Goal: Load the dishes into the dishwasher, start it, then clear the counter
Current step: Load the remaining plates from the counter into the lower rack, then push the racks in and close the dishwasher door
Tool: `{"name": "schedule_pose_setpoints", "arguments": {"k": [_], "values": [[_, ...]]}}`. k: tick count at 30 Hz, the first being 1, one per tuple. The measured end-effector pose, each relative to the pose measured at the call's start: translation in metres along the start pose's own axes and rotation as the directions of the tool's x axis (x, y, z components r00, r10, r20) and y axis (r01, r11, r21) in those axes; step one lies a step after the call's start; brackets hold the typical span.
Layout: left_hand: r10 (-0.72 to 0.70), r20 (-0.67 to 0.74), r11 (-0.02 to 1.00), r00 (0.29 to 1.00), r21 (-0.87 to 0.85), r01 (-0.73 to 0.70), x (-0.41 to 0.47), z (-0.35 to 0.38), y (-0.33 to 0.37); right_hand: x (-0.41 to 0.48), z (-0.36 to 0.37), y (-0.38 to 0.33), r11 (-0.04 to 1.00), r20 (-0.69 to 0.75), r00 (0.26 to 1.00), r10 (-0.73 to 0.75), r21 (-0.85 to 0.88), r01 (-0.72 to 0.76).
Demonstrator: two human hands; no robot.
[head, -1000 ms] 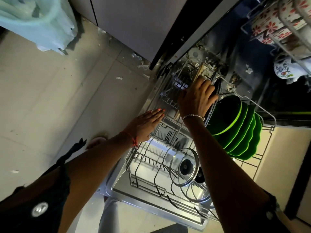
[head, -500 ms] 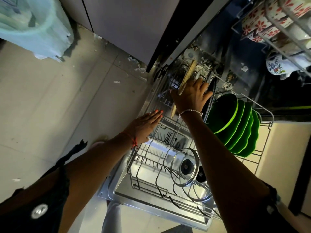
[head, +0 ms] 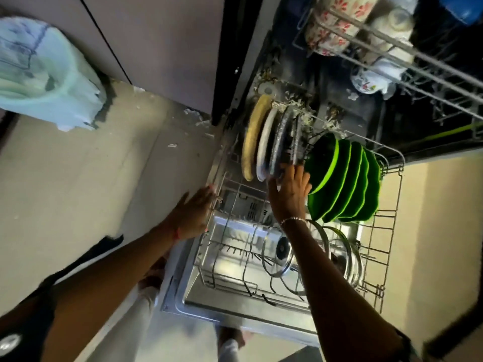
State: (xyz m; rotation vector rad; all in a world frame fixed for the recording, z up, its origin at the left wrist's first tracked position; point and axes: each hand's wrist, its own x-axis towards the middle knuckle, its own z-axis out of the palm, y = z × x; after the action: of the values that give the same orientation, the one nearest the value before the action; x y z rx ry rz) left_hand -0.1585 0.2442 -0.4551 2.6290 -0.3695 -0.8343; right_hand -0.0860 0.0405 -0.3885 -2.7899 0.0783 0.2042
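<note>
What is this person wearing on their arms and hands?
Both forearms are bare. The right hand has a thin silvery bracelet at the wrist; the left hand has a red thread at its wrist. Dark sleeves cover the upper arms.

left hand (head: pixel 194 214) motion-blurred, its touch on the lower rack (head: pixel 399 194) unclear, right forearm (head: pixel 326 283) covers part of the glass lids (head: pixel 278 248), upper rack (head: pixel 407 52) cut by top and right edges, pale green bag (head: pixel 44 71) cropped at left
</note>
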Motion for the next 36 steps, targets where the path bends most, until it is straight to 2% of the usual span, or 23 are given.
{"name": "schedule_pose_setpoints", "arguments": {"k": [2,4,5,6,8,10,11,12,14,16,18,19,21,24,29,32,34,36], "values": [[-0.206,0.12,0.964,0.971,-0.148,0.223,-0.026,0.009,-0.005,-0.022,-0.002,0.024,0.998,0.02,0.999,0.048,0.038,-0.049],[-0.401,0.061,0.832,0.914,-0.393,0.391,-0.054,0.013,0.012,-0.048,-0.009,0.054,0.992,0.042,0.994,0.098,0.071,-0.101],[-0.49,0.063,0.717,0.869,-0.538,0.443,-0.064,0.014,0.025,-0.06,-0.013,0.068,0.988,0.062,0.99,0.128,0.083,-0.133],[-0.573,0.132,0.532,0.809,-0.692,0.489,-0.072,0.023,0.036,-0.071,-0.017,0.082,0.978,0.085,0.982,0.17,0.105,-0.179],[-0.654,0.261,0.228,0.71,-0.828,0.513,-0.086,0.044,0.064,-0.1,-0.028,0.116,0.957,0.063,0.972,0.228,0.169,-0.236],[-0.693,0.312,0.045,0.65,-0.881,0.47,-0.098,0.064,0.09,-0.126,-0.036,0.147,0.934,-0.004,0.97,0.243,0.269,-0.233],[-0.718,0.313,0.009,0.622,-0.889,0.459,-0.099,0.078,0.1,-0.137,-0.039,0.161,0.91,-0.013,0.962,0.272,0.33,-0.252],[-0.741,0.338,-0.032,0.58,-0.881,0.472,-0.102,0.089,0.11,-0.146,-0.042,0.172,0.866,0.01,0.945,0.328,0.397,-0.305],[-0.73,0.402,-0.119,0.553,-0.871,0.477,-0.101,0.106,0.142,-0.162,-0.049,0.193,0.712,0.118,0.877,0.465,0.538,-0.45],[-0.643,0.481,-0.223,0.596,-0.862,0.455,-0.095,0.113,0.178,-0.177,-0.053,0.206,0.461,0.308,0.757,0.576,0.643,-0.612],[-0.6,0.493,-0.285,0.63,-0.868,0.407,-0.088,0.114,0.203,-0.191,-0.055,0.214,0.21,0.524,0.611,0.594,0.631,-0.746],[-0.592,0.494,-0.308,0.636,-0.869,0.389,-0.083,0.114,0.211,-0.199,-0.056,0.218,0.119,0.603,0.554,0.574,0.608,-0.785],[-0.57,0.502,-0.367,0.651,-0.864,0.345,-0.078,0.112,0.219,-0.212,-0.061,0.223,-0.032,0.701,0.477,0.53,0.579,-0.815],[-0.542,0.519,-0.442,0.661,-0.845,0.301,-0.076,0.111,0.223,-0.227,-0.061,0.23,-0.193,0.788,0.4,0.468,0.533,-0.824],[-0.526,0.519,-0.462,0.674,-0.839,0.287,-0.073,0.121,0.222,-0.239,-0.035,0.23,-0.407,0.842,0.33,0.428,0.505,-0.761],[-0.528,0.51,-0.423,0.678,-0.851,0.311,-0.068,0.132,0.223,-0.239,-0.021,0.222,-0.526,0.854,0.31,0.418,0.505,-0.685],[-0.528,0.525,-0.419,0.667,-0.845,0.333,-0.065,0.136,0.227,-0.238,-0.015,0.214,-0.554,0.859,0.321,0.398,0.504,-0.662],[-0.505,0.53,-0.413,0.682,-0.841,0.348,-0.059,0.138,0.231,-0.232,-0.013,0.204,-0.525,0.851,0.362,0.38,0.521,-0.673]]}}
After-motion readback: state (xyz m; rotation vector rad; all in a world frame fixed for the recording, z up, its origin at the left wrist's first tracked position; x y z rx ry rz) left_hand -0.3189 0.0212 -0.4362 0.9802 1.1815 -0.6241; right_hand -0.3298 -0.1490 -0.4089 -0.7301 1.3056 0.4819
